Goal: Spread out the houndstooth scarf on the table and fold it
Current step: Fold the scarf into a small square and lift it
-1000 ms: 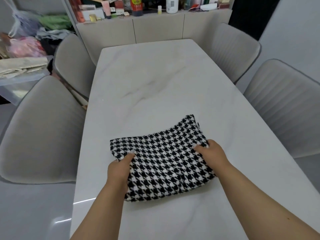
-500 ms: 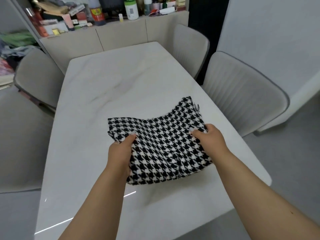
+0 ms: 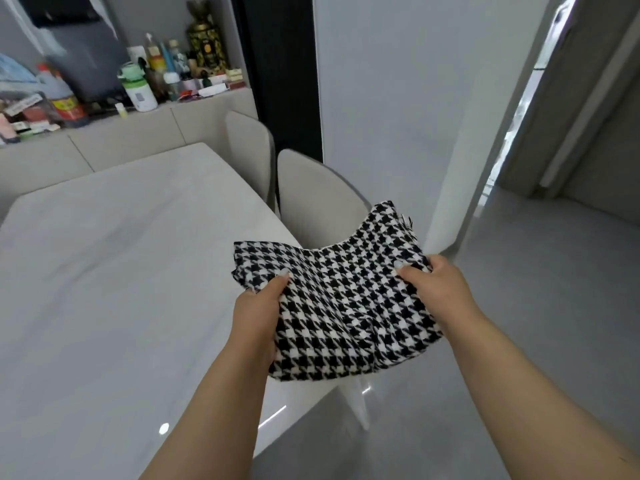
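The folded houndstooth scarf [image 3: 346, 299] hung in the air at centre right of the frame, off the right edge of the white marble-look table [image 3: 121, 271], with the left hand [image 3: 258, 311] pinching its left side, thumb on top, and the right hand [image 3: 434, 284] gripping its right side the same way. Behind it at mid-frame stood two beige upholstered chairs [image 3: 311, 202]. On the sideboard [image 3: 131, 133] in the upper left sat a crowd of bottles and jars, among them a white tub [image 3: 140, 95] and a dark bottle with a red and yellow label [image 3: 67, 105], none of whose writing could be read.
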The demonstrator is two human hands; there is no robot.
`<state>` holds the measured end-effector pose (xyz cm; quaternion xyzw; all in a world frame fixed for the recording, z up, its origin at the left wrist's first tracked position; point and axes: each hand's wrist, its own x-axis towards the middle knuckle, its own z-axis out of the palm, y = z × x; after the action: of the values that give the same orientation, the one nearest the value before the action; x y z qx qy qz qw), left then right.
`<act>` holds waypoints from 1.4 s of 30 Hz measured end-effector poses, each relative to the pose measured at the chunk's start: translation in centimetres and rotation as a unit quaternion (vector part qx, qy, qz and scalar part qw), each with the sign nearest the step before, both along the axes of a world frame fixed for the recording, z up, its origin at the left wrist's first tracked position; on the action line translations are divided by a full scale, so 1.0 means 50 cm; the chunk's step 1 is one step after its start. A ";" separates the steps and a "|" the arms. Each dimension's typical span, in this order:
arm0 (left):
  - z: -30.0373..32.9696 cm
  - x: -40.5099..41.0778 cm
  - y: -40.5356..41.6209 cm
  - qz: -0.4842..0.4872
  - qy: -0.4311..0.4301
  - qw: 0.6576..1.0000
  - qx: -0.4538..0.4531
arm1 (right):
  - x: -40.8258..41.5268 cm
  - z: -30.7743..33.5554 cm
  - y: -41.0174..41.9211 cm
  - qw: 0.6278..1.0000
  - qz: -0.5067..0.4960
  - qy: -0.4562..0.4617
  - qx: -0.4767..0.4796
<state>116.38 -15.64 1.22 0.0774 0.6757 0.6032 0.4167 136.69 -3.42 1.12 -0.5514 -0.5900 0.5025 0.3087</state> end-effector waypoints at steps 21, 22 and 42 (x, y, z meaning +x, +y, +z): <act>0.082 0.131 0.445 -0.077 0.046 0.995 0.043 | 0.160 0.058 0.348 0.986 -0.145 0.070 0.034; 0.085 0.124 0.470 -0.077 0.046 0.995 0.045 | 0.153 0.062 0.373 0.987 -0.143 0.069 0.034; 0.084 0.059 0.986 0.028 0.009 0.998 0.047 | 0.046 0.076 0.969 0.998 -0.024 0.026 0.053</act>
<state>119.33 33.67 5.42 0.0835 0.6525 0.6449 0.3891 139.00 45.01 4.91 -0.5349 -0.5940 0.4772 0.3651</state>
